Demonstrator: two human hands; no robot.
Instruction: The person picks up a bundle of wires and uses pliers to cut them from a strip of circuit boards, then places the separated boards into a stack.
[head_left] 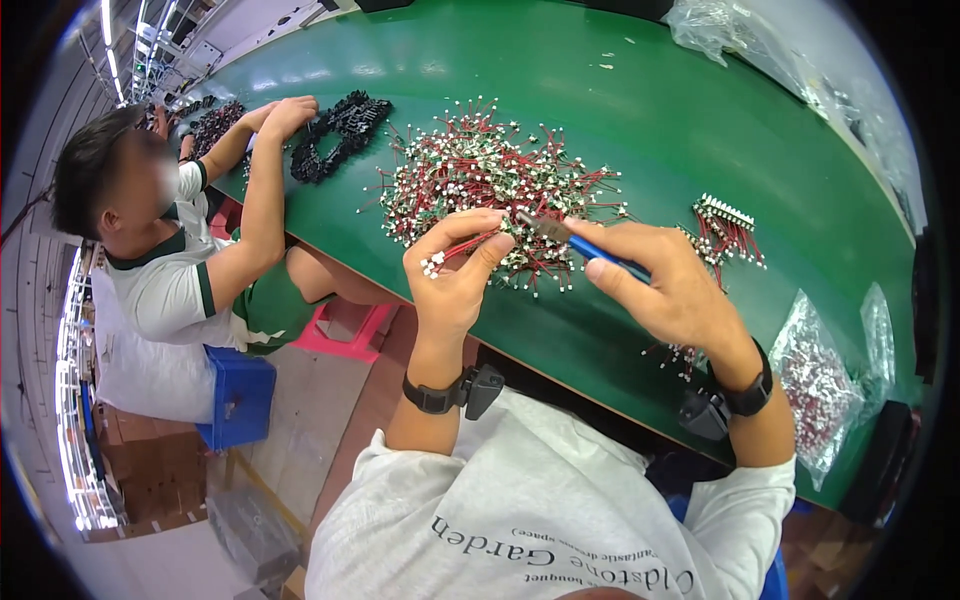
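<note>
Fingers: left hand point(450, 275) pinched red wire leads point(467, 247); right hand point(675, 285) wrapped blue-handled pliers point(607, 254) | Place: leads and pliers tip met before the near side of the wired-connector heap point(470, 180) | Care: gripping close to the tip probably steadied the leads best.

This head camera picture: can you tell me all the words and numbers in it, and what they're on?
White shirt: one larger line of dark letters and smaller lines, upside down in this view; I can't copy out the wording.
Clear bag at right: too shiny and blurred to tell whether anything is printed.
Blue-handled tool and red wires in the left hand: no lettering I can make out.
</note>
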